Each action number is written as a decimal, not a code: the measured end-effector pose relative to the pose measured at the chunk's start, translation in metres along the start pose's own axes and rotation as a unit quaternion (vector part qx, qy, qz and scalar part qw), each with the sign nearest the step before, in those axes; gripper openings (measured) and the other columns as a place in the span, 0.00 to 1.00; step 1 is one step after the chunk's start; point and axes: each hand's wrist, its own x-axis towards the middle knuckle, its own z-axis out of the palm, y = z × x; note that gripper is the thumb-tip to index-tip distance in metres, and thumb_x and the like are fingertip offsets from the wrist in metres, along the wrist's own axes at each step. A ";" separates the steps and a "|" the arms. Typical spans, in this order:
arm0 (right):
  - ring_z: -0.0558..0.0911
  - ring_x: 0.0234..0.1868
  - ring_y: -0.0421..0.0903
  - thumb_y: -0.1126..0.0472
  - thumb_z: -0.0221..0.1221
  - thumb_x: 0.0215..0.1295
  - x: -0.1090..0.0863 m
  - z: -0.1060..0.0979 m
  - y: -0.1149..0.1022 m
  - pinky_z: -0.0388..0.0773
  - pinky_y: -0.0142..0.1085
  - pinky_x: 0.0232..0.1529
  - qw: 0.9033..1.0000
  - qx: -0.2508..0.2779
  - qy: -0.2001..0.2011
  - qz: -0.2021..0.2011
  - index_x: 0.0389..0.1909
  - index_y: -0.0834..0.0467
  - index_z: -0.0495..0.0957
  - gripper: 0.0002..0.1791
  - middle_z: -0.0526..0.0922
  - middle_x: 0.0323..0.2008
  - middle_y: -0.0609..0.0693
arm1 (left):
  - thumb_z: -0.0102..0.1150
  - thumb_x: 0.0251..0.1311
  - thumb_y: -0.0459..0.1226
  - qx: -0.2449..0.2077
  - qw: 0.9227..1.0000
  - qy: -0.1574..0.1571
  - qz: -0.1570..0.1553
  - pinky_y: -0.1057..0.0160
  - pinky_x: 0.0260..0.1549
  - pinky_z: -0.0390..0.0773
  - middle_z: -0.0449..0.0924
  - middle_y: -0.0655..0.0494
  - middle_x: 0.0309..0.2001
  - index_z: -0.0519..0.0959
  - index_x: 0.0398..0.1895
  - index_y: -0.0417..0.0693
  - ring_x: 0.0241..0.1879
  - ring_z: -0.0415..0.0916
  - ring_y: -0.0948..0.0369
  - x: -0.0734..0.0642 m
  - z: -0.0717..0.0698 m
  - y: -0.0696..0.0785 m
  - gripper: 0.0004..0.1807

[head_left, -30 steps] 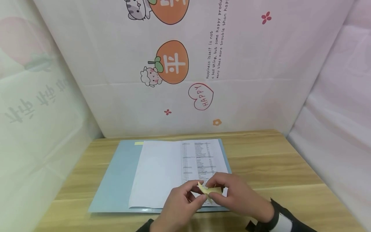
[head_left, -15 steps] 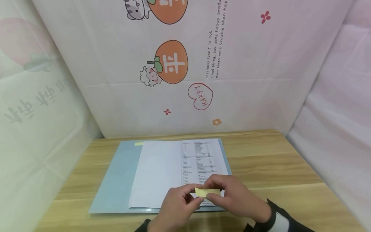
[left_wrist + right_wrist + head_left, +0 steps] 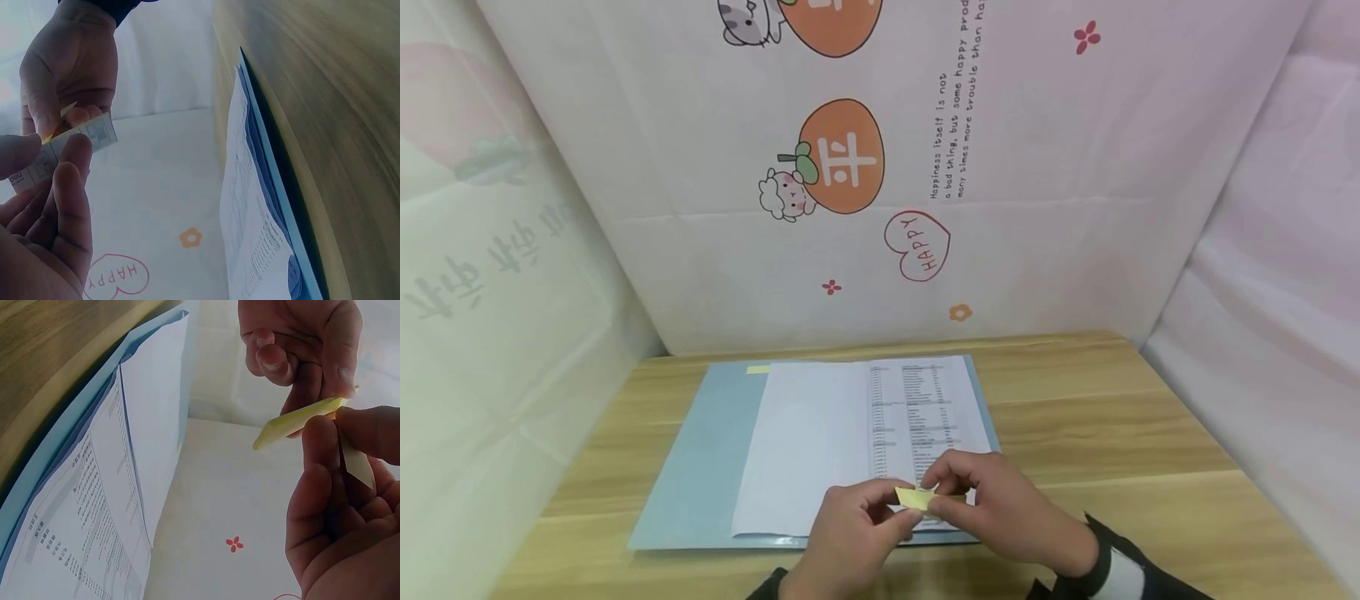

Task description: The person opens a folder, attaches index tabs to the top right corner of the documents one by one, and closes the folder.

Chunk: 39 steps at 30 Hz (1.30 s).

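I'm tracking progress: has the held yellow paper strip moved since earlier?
Yes; in the head view, the held yellow strip has shifted slightly left relative to the white printed sheet.

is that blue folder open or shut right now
Open: the folder lies spread on the table, its blue cover bare at left and a printed page facing up.

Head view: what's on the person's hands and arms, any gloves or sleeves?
No gloves show on the left hand or right hand. The right arm has a black sleeve with a pale patch near the wrist. A dark edge shows at the left wrist; too little to tell sleeve from strap.
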 end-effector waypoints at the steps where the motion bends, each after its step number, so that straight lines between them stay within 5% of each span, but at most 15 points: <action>1: 0.79 0.31 0.37 0.58 0.64 0.68 0.000 0.000 -0.001 0.77 0.34 0.32 1.000 -0.001 0.003 -0.004 0.40 0.47 0.79 0.04 0.81 0.29 0.35 | 0.67 0.64 0.42 -0.003 1.000 0.002 -0.004 0.66 0.26 0.79 0.85 0.64 0.33 0.86 0.43 0.49 0.25 0.81 0.66 0.000 0.000 0.000 0.09; 11: 0.80 0.30 0.36 0.59 0.64 0.68 -0.004 -0.002 0.000 0.78 0.34 0.30 0.998 0.001 0.025 -0.050 0.40 0.48 0.80 0.04 0.82 0.30 0.35 | 0.68 0.62 0.42 -0.019 0.999 -0.001 -0.032 0.67 0.19 0.76 0.86 0.63 0.36 0.87 0.42 0.51 0.20 0.81 0.62 0.000 -0.002 0.004 0.09; 20: 0.79 0.32 0.39 0.57 0.63 0.70 -0.015 -0.016 0.003 0.78 0.35 0.33 0.999 -0.009 0.038 0.012 0.39 0.44 0.79 0.03 0.81 0.32 0.37 | 0.67 0.62 0.43 0.004 0.998 0.003 -0.069 0.70 0.11 0.65 0.84 0.62 0.36 0.82 0.42 0.51 0.14 0.76 0.60 -0.002 -0.013 0.003 0.09; 25: 0.80 0.32 0.39 0.57 0.63 0.69 -0.021 -0.025 0.005 0.78 0.35 0.32 0.998 -0.024 0.048 0.033 0.40 0.44 0.80 0.04 0.82 0.31 0.37 | 0.65 0.64 0.40 -0.018 0.998 -0.046 -0.049 0.70 0.13 0.69 0.83 0.60 0.34 0.73 0.42 0.50 0.15 0.77 0.60 -0.004 -0.016 -0.003 0.11; 29: 0.80 0.32 0.39 0.58 0.63 0.69 -0.023 -0.033 0.005 0.77 0.35 0.32 0.996 -0.041 0.056 0.047 0.40 0.44 0.80 0.04 0.81 0.31 0.36 | 0.61 0.68 0.41 -0.005 0.994 -0.111 0.012 0.70 0.20 0.76 0.84 0.61 0.33 0.73 0.36 0.50 0.20 0.80 0.68 -0.004 -0.009 -0.011 0.07; 33: 0.80 0.32 0.38 0.58 0.63 0.69 -0.025 -0.040 0.004 0.77 0.35 0.33 0.996 -0.050 0.062 0.047 0.40 0.45 0.80 0.03 0.82 0.31 0.36 | 0.60 0.69 0.42 0.092 0.978 -0.148 0.112 0.76 0.25 0.74 0.82 0.66 0.31 0.77 0.32 0.52 0.25 0.73 0.80 -0.003 0.008 -0.018 0.08; 37: 0.80 0.33 0.37 0.58 0.63 0.69 -0.028 -0.044 0.003 0.77 0.35 0.33 0.995 -0.059 0.065 0.045 0.40 0.46 0.81 0.02 0.82 0.32 0.35 | 0.60 0.69 0.44 0.188 0.952 -0.180 0.164 0.82 0.28 0.70 0.78 0.71 0.30 0.82 0.33 0.52 0.29 0.68 0.83 -0.003 0.030 -0.018 0.09; 39: 0.80 0.33 0.37 0.58 0.63 0.69 -0.028 -0.045 0.004 0.77 0.35 0.33 0.995 -0.059 0.065 0.045 0.40 0.46 0.81 0.03 0.82 0.32 0.35 | 0.58 0.70 0.46 0.231 0.932 -0.213 0.181 0.84 0.31 0.68 0.78 0.73 0.34 0.84 0.35 0.54 0.32 0.68 0.84 -0.005 0.040 -0.018 0.10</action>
